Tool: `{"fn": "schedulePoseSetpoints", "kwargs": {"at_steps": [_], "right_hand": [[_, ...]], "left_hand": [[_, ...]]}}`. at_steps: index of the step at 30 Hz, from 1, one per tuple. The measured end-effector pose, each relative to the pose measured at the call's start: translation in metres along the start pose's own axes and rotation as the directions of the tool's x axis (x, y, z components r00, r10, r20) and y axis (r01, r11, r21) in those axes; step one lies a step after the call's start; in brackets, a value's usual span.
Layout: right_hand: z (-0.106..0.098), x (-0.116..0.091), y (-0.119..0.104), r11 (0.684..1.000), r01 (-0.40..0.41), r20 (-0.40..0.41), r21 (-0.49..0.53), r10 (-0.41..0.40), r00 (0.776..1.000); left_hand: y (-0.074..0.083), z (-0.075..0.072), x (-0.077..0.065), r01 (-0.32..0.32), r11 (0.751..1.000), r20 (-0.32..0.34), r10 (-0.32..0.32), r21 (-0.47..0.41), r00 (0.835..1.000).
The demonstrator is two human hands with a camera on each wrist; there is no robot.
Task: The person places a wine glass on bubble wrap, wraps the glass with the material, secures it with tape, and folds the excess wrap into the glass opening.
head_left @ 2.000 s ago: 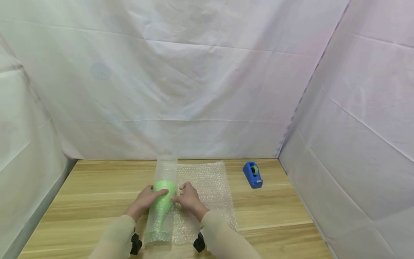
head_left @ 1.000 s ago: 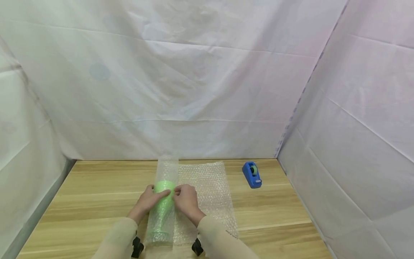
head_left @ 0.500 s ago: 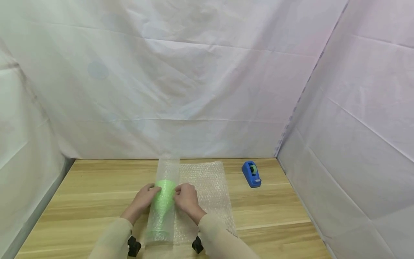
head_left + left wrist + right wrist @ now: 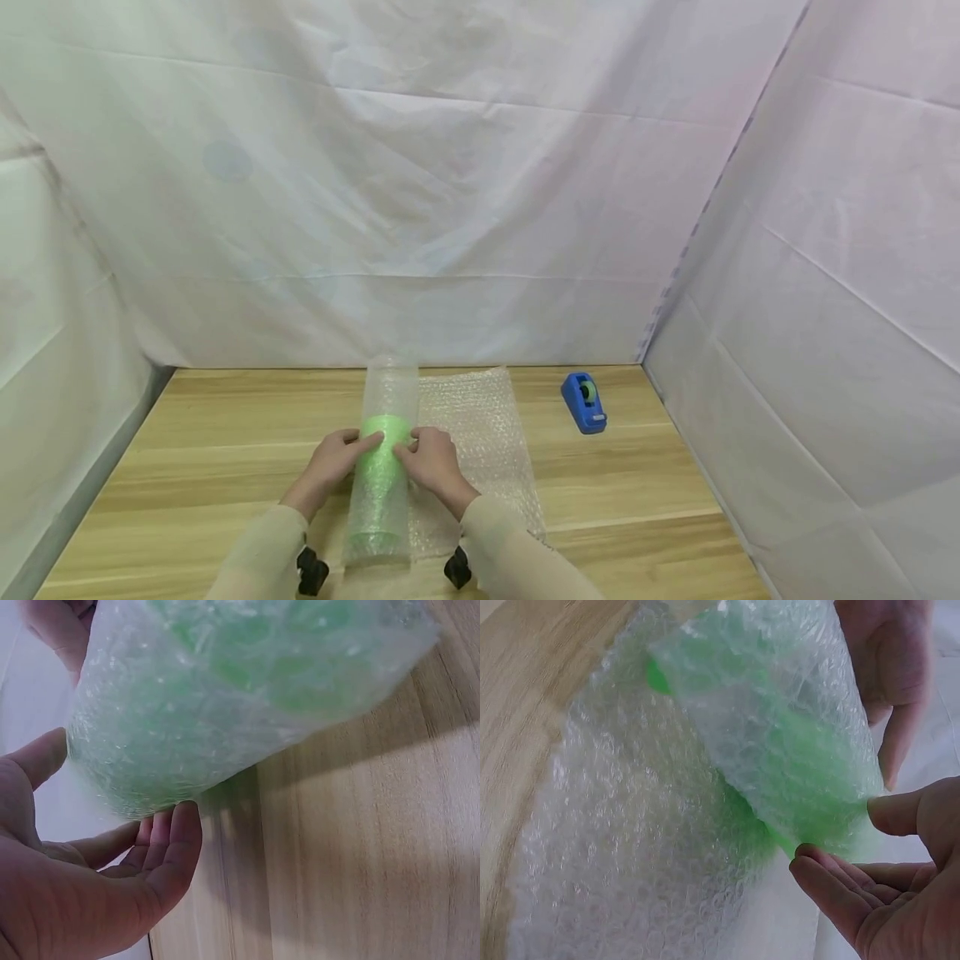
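Note:
A green goblet (image 4: 381, 471) lies on the table inside a roll of clear bubble wrap (image 4: 388, 392), its wide end away from me and its round foot near. My left hand (image 4: 327, 468) holds the roll's left side, thumb on top. In the left wrist view, the fingertips (image 4: 186, 814) curl under the wrapped goblet. My right hand (image 4: 435, 462) grips the right side, thumb on top. The right wrist view shows its thumb and fingers (image 4: 832, 881) at the wrap near the goblet's wide end. The unrolled sheet stretches rightward beneath my right forearm.
A blue tape dispenser (image 4: 585, 404) with a roll of tape stands at the table's back right. White cloth (image 4: 480, 208) hangs behind the wooden table (image 4: 225, 467) and on both sides.
My left thumb drew back to the left edge, then came over the roll again. My right hand closed in on the roll's right side. The roll has turned slightly rightward, and the loose sheet has shifted.

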State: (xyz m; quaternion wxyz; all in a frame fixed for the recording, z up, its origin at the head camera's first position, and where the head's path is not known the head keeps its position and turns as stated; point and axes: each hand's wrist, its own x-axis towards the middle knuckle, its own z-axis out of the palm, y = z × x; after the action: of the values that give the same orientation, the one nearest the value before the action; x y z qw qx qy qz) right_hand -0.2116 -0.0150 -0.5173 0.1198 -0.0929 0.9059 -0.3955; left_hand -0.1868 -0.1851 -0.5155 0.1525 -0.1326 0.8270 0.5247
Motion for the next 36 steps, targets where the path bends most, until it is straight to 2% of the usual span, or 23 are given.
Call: {"fn": "schedulePoseSetpoints", "kwargs": {"at_steps": [11,17,25,31,36], "right_hand": [[-0.001,0.004,0.002,0.999,-0.028,0.001,0.043,0.028,1.0],[0.003,0.005,0.008,0.996,-0.045,0.036,0.081,0.042,0.998],[0.007,0.005,0.016,0.986,-0.053,0.074,0.159,0.041,0.996],[0.006,0.008,0.017,0.965,-0.115,0.126,0.236,0.087,0.988],[0.006,0.011,0.02,0.927,-0.175,0.164,0.33,0.127,0.978]], "left_hand": [[-0.008,-0.002,0.004,-0.018,0.997,0.016,0.019,-0.078,1.0],[-0.006,-0.003,0.005,0.011,0.999,0.015,-0.01,-0.052,1.0],[-0.004,-0.001,0.008,-0.022,0.998,-0.026,0.021,-0.054,0.999],[-0.003,0.0,0.008,-0.035,0.994,-0.041,0.031,-0.099,0.999],[-0.003,0.001,0.009,-0.028,0.992,-0.037,0.024,-0.125,0.999]]}}
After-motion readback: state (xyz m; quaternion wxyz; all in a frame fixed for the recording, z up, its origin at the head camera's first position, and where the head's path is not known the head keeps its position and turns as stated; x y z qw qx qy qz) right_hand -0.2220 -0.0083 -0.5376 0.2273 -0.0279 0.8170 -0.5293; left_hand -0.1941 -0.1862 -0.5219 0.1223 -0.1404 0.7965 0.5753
